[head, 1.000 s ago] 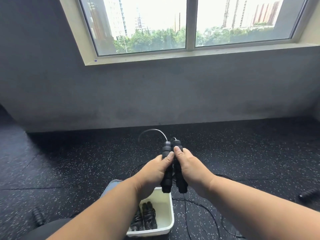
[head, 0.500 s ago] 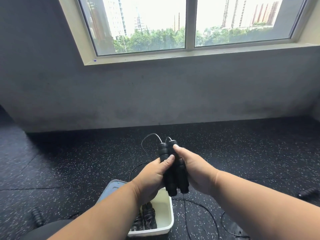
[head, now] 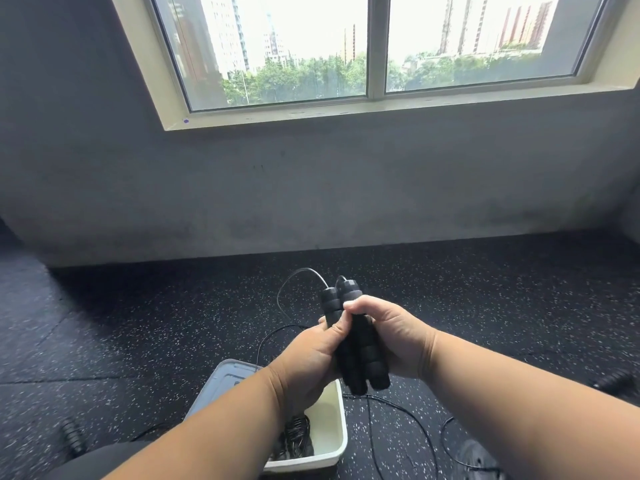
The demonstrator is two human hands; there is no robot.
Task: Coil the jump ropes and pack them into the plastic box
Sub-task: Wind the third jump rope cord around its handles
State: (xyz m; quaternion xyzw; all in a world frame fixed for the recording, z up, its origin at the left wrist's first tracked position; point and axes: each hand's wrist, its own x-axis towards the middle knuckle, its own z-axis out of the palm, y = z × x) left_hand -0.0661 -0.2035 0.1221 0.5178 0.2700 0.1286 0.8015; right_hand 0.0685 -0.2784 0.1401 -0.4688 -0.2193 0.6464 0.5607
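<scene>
Jump-rope handles (head: 353, 341), two black ribbed foam grips, sit side by side in your hands above the floor (head: 173, 323), their long axes nearly upright, cable ends up and away from you and leaning slightly left, butt ends down toward you. Your left hand (head: 311, 362) wraps the left handle with its thumb lying up along the foam; your right hand (head: 391, 336) curls round the right one, thumb pressed across its upper part. Both hands are clamped on the pair and pressed close together.

From the handle tops a thin black cable (head: 294, 282) arches up and left, then drops to the floor and trails in loose loops past your right forearm.

Below your left wrist the white plastic box (head: 332, 441) stands on the floor near the bottom edge of your view. Inside it lies a dark bundle (head: 294, 441), probably a coiled rope, though your arm hides much of it. A pale lid (head: 225, 379) sits just behind the box's left side. Other black handles lie on the floor, one at far left (head: 71, 436), one at far right (head: 613, 381).
</scene>
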